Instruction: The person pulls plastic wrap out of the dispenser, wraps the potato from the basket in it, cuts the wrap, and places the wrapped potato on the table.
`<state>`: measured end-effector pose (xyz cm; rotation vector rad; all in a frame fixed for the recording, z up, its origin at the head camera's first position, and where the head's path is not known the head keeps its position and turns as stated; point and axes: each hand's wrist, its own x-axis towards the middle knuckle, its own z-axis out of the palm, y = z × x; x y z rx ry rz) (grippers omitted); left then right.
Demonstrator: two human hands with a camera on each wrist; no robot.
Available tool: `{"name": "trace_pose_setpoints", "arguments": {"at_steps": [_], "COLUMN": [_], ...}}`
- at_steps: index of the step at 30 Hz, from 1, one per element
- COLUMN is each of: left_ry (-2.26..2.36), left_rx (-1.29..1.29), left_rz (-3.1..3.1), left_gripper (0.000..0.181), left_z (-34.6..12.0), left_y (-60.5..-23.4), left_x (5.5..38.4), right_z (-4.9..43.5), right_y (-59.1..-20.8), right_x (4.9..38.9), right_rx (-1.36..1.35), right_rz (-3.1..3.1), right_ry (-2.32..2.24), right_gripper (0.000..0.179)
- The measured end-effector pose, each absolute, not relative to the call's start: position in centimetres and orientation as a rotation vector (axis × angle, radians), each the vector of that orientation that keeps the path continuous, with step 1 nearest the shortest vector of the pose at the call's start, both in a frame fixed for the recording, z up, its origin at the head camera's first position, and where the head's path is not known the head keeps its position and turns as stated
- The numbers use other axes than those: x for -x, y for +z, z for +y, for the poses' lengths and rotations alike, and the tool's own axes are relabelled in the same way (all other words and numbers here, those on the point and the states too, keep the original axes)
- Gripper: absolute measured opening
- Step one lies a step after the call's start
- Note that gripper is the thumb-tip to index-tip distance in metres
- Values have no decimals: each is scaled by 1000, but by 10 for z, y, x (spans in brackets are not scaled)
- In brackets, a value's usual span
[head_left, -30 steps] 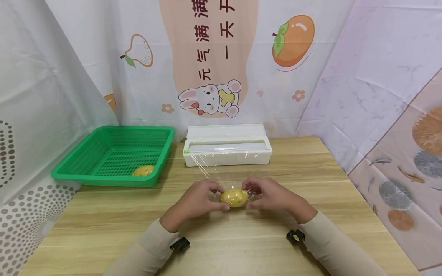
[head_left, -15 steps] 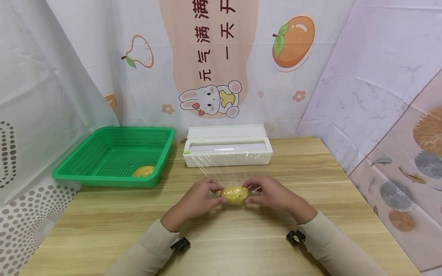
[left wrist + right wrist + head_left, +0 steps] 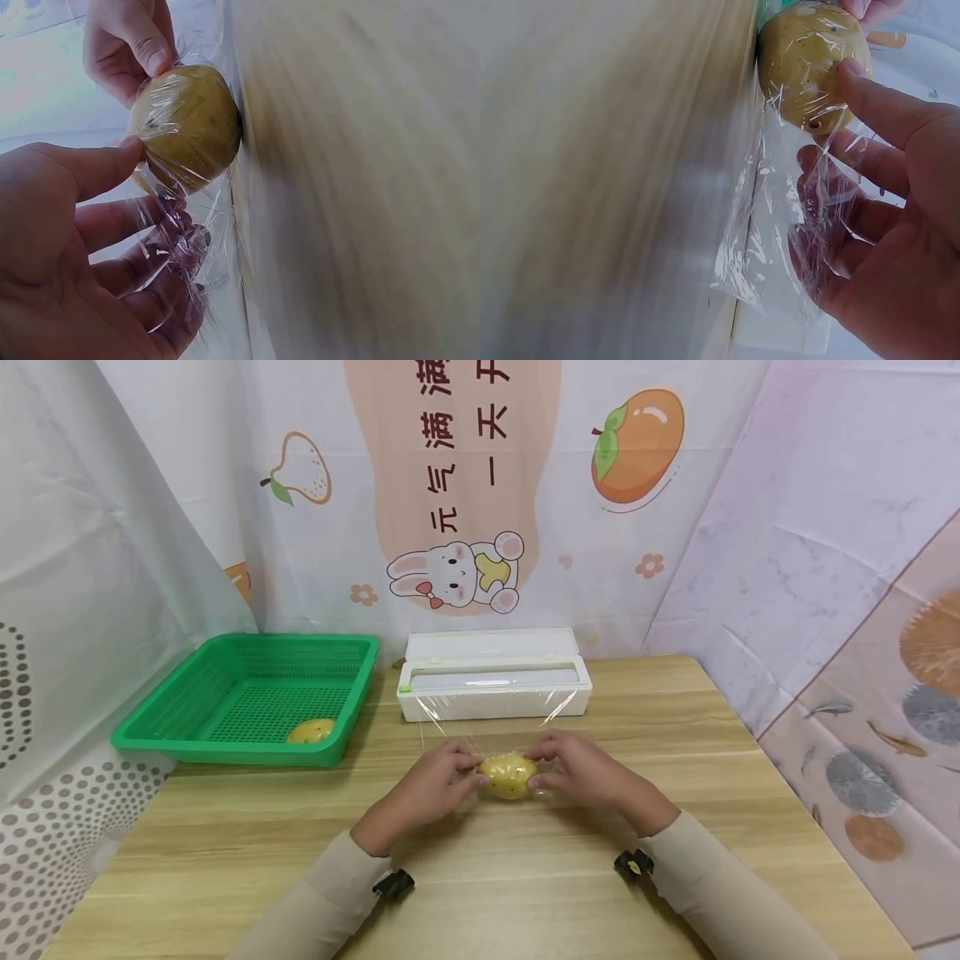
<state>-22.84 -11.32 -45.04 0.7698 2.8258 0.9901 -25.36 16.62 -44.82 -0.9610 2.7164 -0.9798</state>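
A yellow potato [image 3: 508, 776], covered in clear cling film, lies at the middle of the table. My left hand [image 3: 429, 787] holds its left end between thumb and fingers, and my right hand [image 3: 588, 770] grips the right end the same way. In the left wrist view, film bunches around the fingers below the potato [image 3: 187, 127]. Loose cling film [image 3: 742, 259] hangs beside the right fingers in the right wrist view. From the potato the sheet stretches back to a white cling film dispenser [image 3: 495, 704], whose lid stands raised over the roll.
A green plastic basket [image 3: 225, 752] stands at the back left with another potato [image 3: 311, 732] inside. The wooden table [image 3: 480, 893] ends at a printed curtain [image 3: 465, 468] behind the dispenser.
Both hands have shifted the potato slightly away from the body, toward the dispenser, tilting it a little. The thumbs have come up onto its near side. Creases now show at the film's right side.
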Motion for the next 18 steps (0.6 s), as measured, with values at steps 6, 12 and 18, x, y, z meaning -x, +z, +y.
{"name": "trace_pose_setpoints", "arguments": {"at_steps": [6, 12, 18], "left_ry": [989, 975, 1038], "left_rx": [-807, -816, -672], "left_rz": [2801, 2799, 2726], "left_gripper": [23, 19, 23], "left_z": [-114, -113, -113], "left_y": [-450, -452, -452], "left_x": [237, 249, 256], "right_z": [164, 163, 163], "right_y": [-446, -447, -449], "right_x": [258, 267, 275], "right_rx": [914, 859, 792], "right_rz": [2686, 2642, 2585], "right_ry": [-965, -984, -1054], "right_gripper": [40, 36, 34]}}
